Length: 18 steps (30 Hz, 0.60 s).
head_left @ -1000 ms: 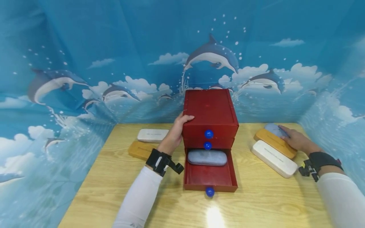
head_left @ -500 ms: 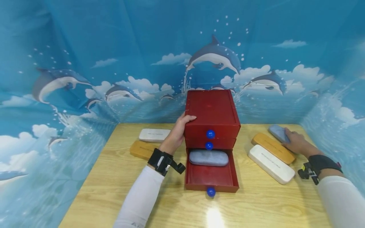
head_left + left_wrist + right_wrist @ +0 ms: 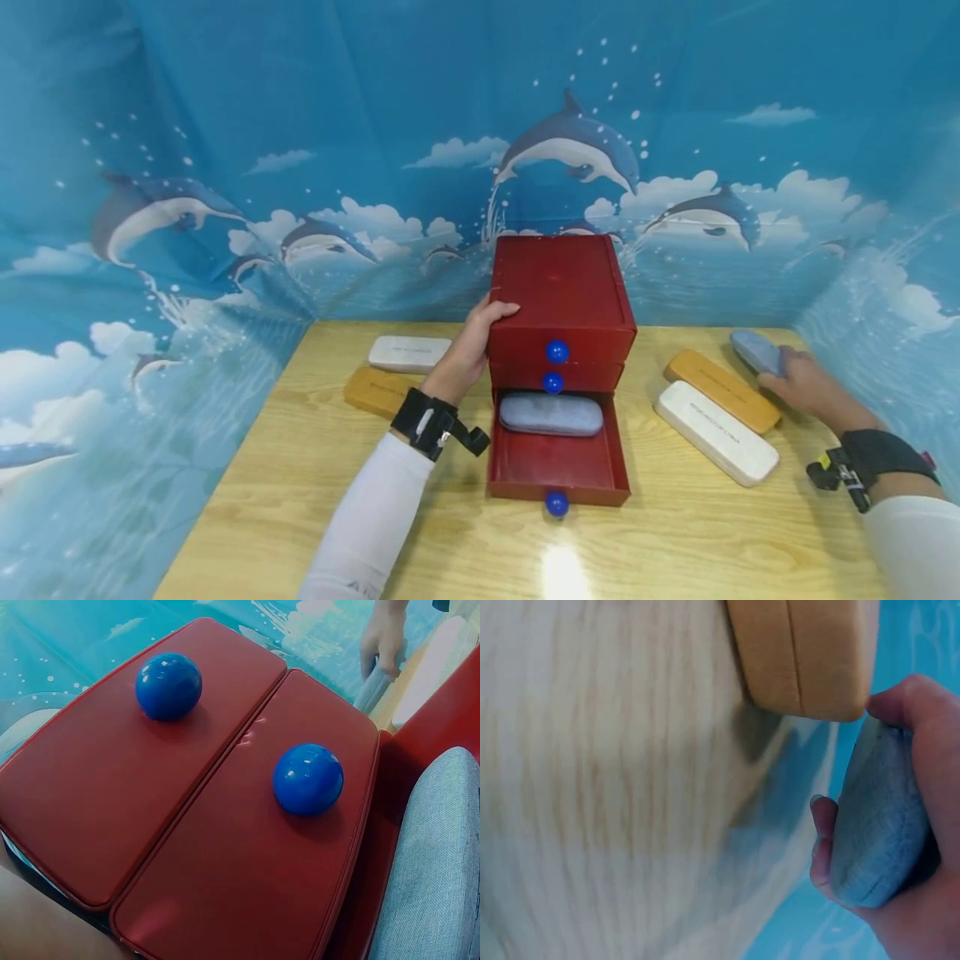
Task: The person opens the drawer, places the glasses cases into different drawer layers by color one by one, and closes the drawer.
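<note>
A red drawer cabinet (image 3: 558, 283) with blue ball knobs (image 3: 308, 780) stands at the back middle; its bottom drawer (image 3: 557, 467) is pulled out. Inside that drawer lies a grey-blue glasses case (image 3: 551, 414). My left hand (image 3: 474, 335) holds the cabinet's left side, thumb over the top edge, the other fingers mostly hidden. At the far right, my right hand (image 3: 802, 381) grips another blue glasses case (image 3: 885, 810) between thumb and fingers. In the right wrist view this case is beside the end of an orange glasses case (image 3: 802, 660).
Right of the cabinet, a white glasses case (image 3: 717, 433) lies beside the orange one. Left of it are a white case (image 3: 407, 354) and an orange case (image 3: 378, 392), partly behind the left arm. A dolphin-printed curtain (image 3: 420, 167) hangs behind the wooden table (image 3: 285, 500).
My right hand has moved to the right with the blue glasses case, away from the orange case. The orange and white cases there shifted slightly apart from it. My left hand stays on the cabinet.
</note>
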Available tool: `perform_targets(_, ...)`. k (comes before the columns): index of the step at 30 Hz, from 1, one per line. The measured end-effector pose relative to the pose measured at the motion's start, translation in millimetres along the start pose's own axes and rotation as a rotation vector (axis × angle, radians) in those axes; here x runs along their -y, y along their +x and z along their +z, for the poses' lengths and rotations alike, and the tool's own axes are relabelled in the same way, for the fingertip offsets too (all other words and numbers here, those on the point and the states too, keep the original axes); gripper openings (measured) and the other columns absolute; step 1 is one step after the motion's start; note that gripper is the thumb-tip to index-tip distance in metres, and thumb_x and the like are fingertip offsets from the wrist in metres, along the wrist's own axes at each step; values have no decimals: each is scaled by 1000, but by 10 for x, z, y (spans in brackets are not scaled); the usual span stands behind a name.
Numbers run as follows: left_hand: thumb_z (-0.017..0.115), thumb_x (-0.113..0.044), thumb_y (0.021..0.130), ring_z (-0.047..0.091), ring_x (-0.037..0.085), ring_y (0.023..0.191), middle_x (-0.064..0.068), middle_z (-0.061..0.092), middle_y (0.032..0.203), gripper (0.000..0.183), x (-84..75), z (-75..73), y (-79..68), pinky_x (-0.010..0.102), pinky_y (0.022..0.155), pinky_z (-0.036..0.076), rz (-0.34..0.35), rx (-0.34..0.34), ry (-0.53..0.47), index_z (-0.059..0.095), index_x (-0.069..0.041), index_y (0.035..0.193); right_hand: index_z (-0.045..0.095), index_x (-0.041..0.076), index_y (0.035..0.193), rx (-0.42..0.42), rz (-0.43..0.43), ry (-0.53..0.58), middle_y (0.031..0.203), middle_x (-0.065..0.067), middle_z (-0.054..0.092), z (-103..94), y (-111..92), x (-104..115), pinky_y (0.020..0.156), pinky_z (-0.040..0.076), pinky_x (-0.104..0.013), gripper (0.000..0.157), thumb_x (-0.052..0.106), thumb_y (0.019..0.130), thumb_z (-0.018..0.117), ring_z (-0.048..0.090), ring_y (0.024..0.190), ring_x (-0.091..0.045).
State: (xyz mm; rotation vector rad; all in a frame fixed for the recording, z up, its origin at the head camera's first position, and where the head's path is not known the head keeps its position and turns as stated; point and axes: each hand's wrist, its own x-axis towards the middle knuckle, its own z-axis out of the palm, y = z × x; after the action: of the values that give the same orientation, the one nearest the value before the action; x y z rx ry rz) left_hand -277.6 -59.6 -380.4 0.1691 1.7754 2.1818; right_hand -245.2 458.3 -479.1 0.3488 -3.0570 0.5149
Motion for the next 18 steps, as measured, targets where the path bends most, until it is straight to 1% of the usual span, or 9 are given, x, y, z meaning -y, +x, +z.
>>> perform_targets(1,63,-40,85,52,27,112,7,51,128,58,-4,2,-2,46,91,41,-3,3,0,39,-30,137,30,-29,119,-13,5,5,89,-41,49,-17,-12,26,60,44,-53,66,25,93,57,53,73,-44)
perform_targets(3,62,-40,85,52,26,112,7,50,129,58,-15,3,-6,45,91,41,-9,5,-2,39,-31,137,25,-28,126,-25,39,1,98,-46,46,-66,-32,102,64,44,-57,76,33,95,56,53,79,-50)
perform_targets(5,62,-39,85,52,27,112,7,50,129,58,-13,0,-12,45,91,41,-11,3,-9,39,-33,137,20,-27,130,-41,80,-6,109,-50,42,-124,-62,223,69,42,-63,86,43,95,54,50,88,-57)
perform_targets(7,62,-39,85,52,27,112,7,50,129,58,-9,-1,-14,45,91,42,-9,5,-12,39,-33,137,20,-24,134,-58,104,2,112,-50,41,-182,-94,346,71,40,-65,89,49,94,52,48,92,-59)
perform_targets(8,62,-40,84,52,27,112,7,51,129,58,-5,1,-12,45,91,42,-10,7,-13,39,-33,137,22,-23,134,-66,102,1,113,-49,41,-217,-115,411,70,40,-65,88,50,94,52,48,92,-59)
perform_targets(10,62,-39,85,52,27,112,8,51,129,57,-1,4,-9,45,91,42,-9,13,-11,39,-32,137,26,-22,134,-76,83,-6,112,-47,45,-273,-158,545,68,42,-62,85,49,94,52,51,89,-57)
perform_targets(14,62,-38,85,52,27,112,8,51,129,57,-1,4,-13,45,91,41,-11,17,-10,39,-31,137,36,-19,132,-72,3,-37,110,-44,51,-381,-242,826,64,44,-57,76,46,95,52,56,87,-51)
perform_targets(18,62,-39,85,51,27,112,8,50,129,57,-8,1,-19,45,92,41,-6,14,-4,39,-31,137,39,-16,132,-38,-80,-71,112,-41,54,-468,-332,1108,68,45,-57,73,45,95,53,56,93,-51)
